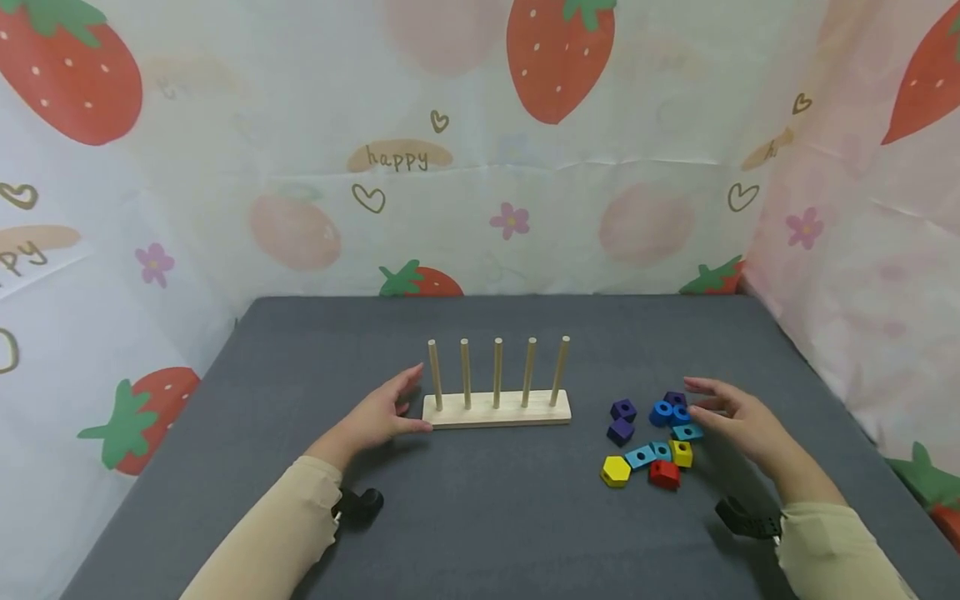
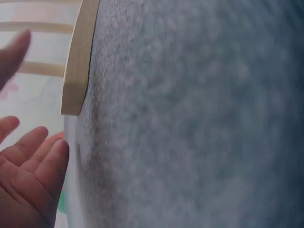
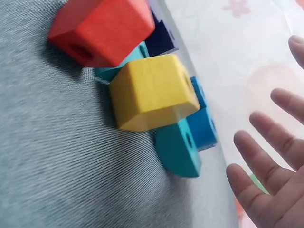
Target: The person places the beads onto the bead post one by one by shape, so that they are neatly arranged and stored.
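Observation:
A pale wooden stand [image 1: 495, 410] with a row of upright pegs [image 1: 497, 371] sits mid-table. My left hand [image 1: 372, 418] is at its left end, fingers spread and thumb tip right at the base's corner; it holds nothing. Over the right side of a cluster of beads hovers my right hand [image 1: 750, 433], its fingers relaxed and apart, gripping nothing. Below and beside its fingertips lie blue round beads [image 1: 661, 413] and a light-blue bead [image 1: 687, 432]. Closer to me are a yellow bead [image 3: 154, 92], a red bead [image 3: 102, 33] and a yellow hexagonal bead [image 1: 616, 472].
Two purple beads [image 1: 620, 431] lie at the cluster's left, another at its back. Light-blue beads [image 1: 641, 457] sit between the yellow ones. The grey cloth-covered table [image 1: 495, 517] ends at a strawberry-print curtain [image 1: 480, 233] behind and along the sides.

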The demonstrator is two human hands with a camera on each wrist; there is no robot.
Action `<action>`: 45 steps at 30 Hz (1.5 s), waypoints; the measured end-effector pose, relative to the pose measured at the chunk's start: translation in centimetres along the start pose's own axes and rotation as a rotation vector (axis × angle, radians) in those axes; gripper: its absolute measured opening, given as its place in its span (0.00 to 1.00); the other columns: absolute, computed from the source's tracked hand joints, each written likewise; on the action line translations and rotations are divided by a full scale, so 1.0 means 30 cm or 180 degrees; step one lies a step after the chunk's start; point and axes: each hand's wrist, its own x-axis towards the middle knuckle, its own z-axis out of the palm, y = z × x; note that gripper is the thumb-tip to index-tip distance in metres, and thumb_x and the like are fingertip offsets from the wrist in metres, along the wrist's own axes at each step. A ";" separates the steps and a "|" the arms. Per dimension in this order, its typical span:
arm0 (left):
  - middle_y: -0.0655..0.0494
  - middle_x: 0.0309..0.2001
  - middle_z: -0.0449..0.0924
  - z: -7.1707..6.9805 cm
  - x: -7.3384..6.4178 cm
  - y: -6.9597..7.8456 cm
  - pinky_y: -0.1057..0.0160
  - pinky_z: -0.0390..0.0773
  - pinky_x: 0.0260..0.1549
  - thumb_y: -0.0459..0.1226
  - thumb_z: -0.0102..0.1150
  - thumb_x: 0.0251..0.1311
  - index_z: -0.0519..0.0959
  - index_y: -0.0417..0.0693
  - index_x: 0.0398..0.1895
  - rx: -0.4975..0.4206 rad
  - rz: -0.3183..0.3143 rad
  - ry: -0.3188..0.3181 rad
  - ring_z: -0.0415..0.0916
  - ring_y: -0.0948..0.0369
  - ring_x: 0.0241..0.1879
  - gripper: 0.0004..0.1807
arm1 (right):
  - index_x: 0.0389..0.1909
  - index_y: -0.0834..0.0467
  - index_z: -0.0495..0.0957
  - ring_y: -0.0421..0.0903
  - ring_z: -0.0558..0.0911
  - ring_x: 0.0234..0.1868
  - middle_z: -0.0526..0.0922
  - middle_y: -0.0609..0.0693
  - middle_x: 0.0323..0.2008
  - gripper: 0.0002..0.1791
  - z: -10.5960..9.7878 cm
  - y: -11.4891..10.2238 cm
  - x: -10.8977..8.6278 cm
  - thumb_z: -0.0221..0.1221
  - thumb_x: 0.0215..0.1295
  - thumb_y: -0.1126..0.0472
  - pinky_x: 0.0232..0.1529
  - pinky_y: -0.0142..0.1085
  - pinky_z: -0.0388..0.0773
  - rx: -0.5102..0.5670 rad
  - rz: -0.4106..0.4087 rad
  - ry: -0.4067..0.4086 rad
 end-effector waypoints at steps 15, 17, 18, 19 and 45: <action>0.49 0.59 0.69 0.041 0.016 -0.020 0.58 0.72 0.53 0.38 0.68 0.48 0.67 0.43 0.61 0.0291 -0.0081 0.0141 0.68 0.54 0.57 0.35 | 0.51 0.66 0.71 0.34 0.75 0.37 0.78 0.58 0.42 0.21 0.053 0.071 -0.046 0.59 0.61 0.58 0.35 0.30 0.76 0.0322 0.0081 -0.0113; 0.49 0.58 0.71 0.043 0.017 -0.021 0.59 0.73 0.51 0.37 0.68 0.49 0.70 0.45 0.60 0.0372 -0.0134 0.0176 0.69 0.55 0.56 0.32 | 0.51 0.67 0.71 0.35 0.75 0.37 0.77 0.58 0.42 0.22 0.064 0.080 -0.052 0.59 0.60 0.59 0.34 0.30 0.76 0.0435 0.0071 -0.0152; 0.49 0.57 0.71 0.044 0.017 -0.022 0.60 0.73 0.51 0.37 0.67 0.49 0.70 0.45 0.59 0.0399 -0.0153 0.0192 0.70 0.56 0.56 0.31 | 0.51 0.68 0.71 0.36 0.75 0.36 0.77 0.57 0.41 0.22 0.069 0.084 -0.054 0.60 0.60 0.59 0.33 0.31 0.76 0.0474 0.0073 -0.0171; 0.49 0.57 0.72 0.045 0.017 -0.024 0.60 0.73 0.51 0.37 0.67 0.49 0.71 0.45 0.59 0.0432 -0.0153 0.0200 0.70 0.56 0.55 0.31 | 0.51 0.68 0.71 0.36 0.75 0.35 0.77 0.57 0.40 0.22 0.075 0.088 -0.057 0.60 0.59 0.59 0.33 0.31 0.77 0.0512 0.0072 -0.0180; 0.50 0.56 0.72 0.046 0.018 -0.031 0.60 0.74 0.50 0.40 0.67 0.49 0.72 0.47 0.58 0.0523 -0.0138 0.0184 0.70 0.56 0.55 0.30 | 0.45 0.61 0.73 0.41 0.71 0.30 0.74 0.53 0.37 0.22 0.102 0.087 -0.053 0.67 0.51 0.57 0.26 0.32 0.70 -0.0047 -0.0002 -0.0221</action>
